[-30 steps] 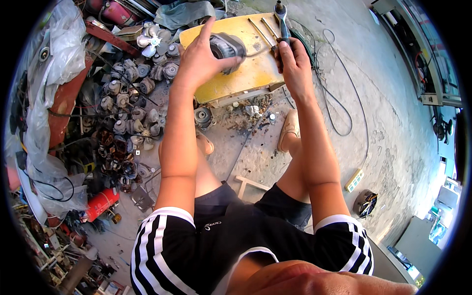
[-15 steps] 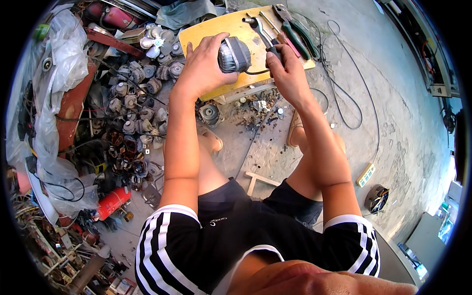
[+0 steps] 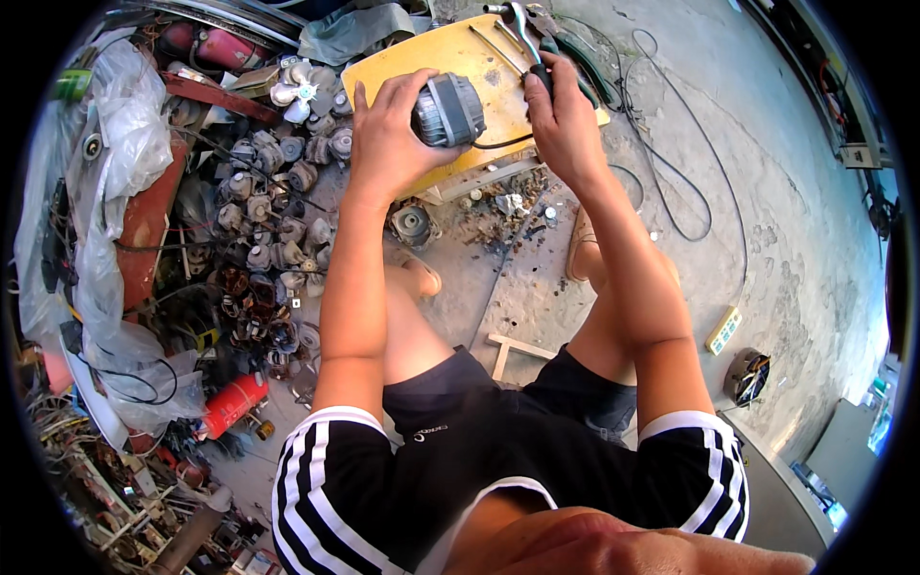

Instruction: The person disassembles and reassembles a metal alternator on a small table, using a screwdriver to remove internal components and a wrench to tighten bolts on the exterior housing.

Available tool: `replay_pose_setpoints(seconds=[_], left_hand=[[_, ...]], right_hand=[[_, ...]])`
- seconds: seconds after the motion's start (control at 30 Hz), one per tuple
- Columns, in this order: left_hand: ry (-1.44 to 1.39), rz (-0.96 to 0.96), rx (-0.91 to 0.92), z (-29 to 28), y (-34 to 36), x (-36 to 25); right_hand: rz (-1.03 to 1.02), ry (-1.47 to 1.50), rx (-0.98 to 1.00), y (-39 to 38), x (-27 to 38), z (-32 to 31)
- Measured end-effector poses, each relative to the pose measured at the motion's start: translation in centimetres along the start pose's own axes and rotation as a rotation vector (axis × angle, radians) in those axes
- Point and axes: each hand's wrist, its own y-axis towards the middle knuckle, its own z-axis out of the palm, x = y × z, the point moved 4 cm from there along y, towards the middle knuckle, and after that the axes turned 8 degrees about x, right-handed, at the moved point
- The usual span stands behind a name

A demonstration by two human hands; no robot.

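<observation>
Cupping the grey motor [image 3: 450, 110] from its left side, the left hand [image 3: 388, 139] has fingers and thumb spread about its body. The motor looks heavy, hard and rigid; its ribbed casing seems a surer hold than the thin black cord [image 3: 503, 144], which runs toward the right fingers and could get in the way. Those right-hand [image 3: 570, 125] fingers close round the dark handle of a ratchet wrench [image 3: 523, 34]. Just beyond them, green-handled pliers [image 3: 586, 72] crowd the yellow tabletop [image 3: 398, 59]. Farther off, left of the left fingers, lie piled motors [image 3: 259, 206].
</observation>
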Motion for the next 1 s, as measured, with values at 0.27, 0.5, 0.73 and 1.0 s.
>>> replay_pose_setpoints(seconds=[0.27,0.5,0.73,1.0], left_hand=[[-0.247,-0.108,-0.063,0.3,0.0,1.9],[-0.217,-0.117,-0.053,0.3,-0.5,1.8],[-0.154,0.009,-0.083,0.3,-0.3,1.0],[-0.159,0.024,-0.059,0.6,-0.5,0.9]], right_hand=[[0.050,0.088,0.228,-1.7,1.4,1.5],[0.024,-0.024,0.242,-2.3,2.0,0.3],[-0.001,-0.035,0.227,-2.2,2.8,-0.2],[0.128,0.150,0.304,-1.9,2.0,-1.2]])
